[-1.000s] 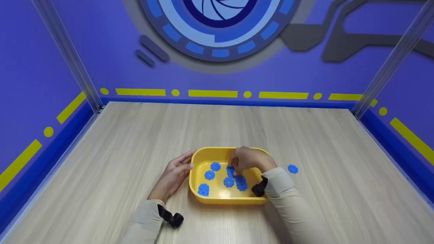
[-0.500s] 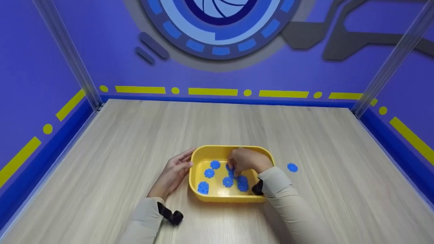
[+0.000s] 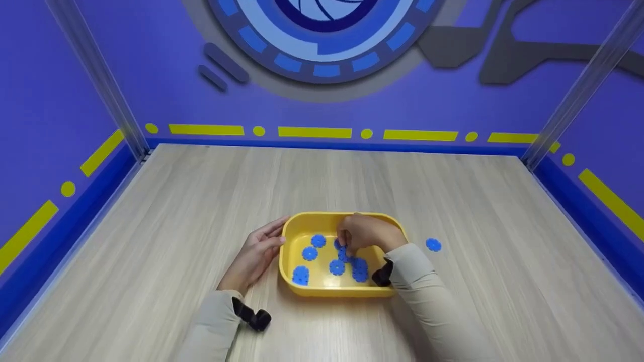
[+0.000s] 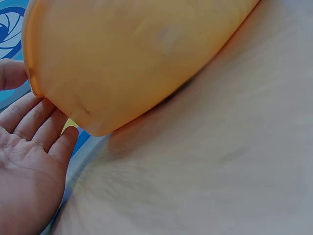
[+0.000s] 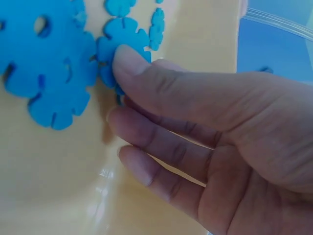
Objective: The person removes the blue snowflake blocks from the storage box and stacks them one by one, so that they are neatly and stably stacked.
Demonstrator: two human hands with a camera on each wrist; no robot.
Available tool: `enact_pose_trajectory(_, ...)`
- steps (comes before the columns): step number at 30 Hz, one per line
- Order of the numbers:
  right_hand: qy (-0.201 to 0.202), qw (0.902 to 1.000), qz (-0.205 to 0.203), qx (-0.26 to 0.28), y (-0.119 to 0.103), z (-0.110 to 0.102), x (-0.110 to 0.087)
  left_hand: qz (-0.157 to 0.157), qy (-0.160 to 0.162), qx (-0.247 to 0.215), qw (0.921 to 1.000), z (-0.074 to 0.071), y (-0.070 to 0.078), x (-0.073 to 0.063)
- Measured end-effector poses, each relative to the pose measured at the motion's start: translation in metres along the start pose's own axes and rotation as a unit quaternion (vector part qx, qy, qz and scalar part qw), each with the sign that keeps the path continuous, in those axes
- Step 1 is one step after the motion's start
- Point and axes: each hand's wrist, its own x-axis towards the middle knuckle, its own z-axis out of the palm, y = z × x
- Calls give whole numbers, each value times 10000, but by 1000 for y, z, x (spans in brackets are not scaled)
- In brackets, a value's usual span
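A notched blue disc (image 5: 122,35) is inside the yellow tray (image 3: 327,291), pinched between thumb and fingers of the right hand (image 3: 370,234). More blue discs (image 3: 337,267) lie beside it in the tray. The left hand (image 3: 257,256) grips the tray's left rim, fingers fairly straight. Right of the tray, a lone disc (image 3: 433,245) rests on the tabletop (image 3: 226,191).

A pale wood-grain tabletop (image 3: 322,183) lies between a purple-blue back wall (image 3: 302,110) and matching left (image 3: 40,110) and right walls (image 3: 611,136). Yellow bars (image 3: 315,132) and dots (image 3: 367,133) run low along them, beneath a round blue emblem (image 3: 324,50), cut off at the top, and dark grey shapes (image 3: 448,48). Translucent posts (image 3: 98,75) mark both rear corners.
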Motion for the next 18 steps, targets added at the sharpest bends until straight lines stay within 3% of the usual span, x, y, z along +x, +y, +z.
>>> enact_pose_trajectory(4,-3,9996,31,293,1,-2,-1,104,-43,36,9999,0,0,0)
enact_pose_trajectory(10,12,9990,-3,456,4,-5,-5,-27,-10,-87,10000,0,1,0)
enact_pose_trajectory(18,176,9976,-514,436,8,-16,-12,-77,21,-204,9998,0,1,1)
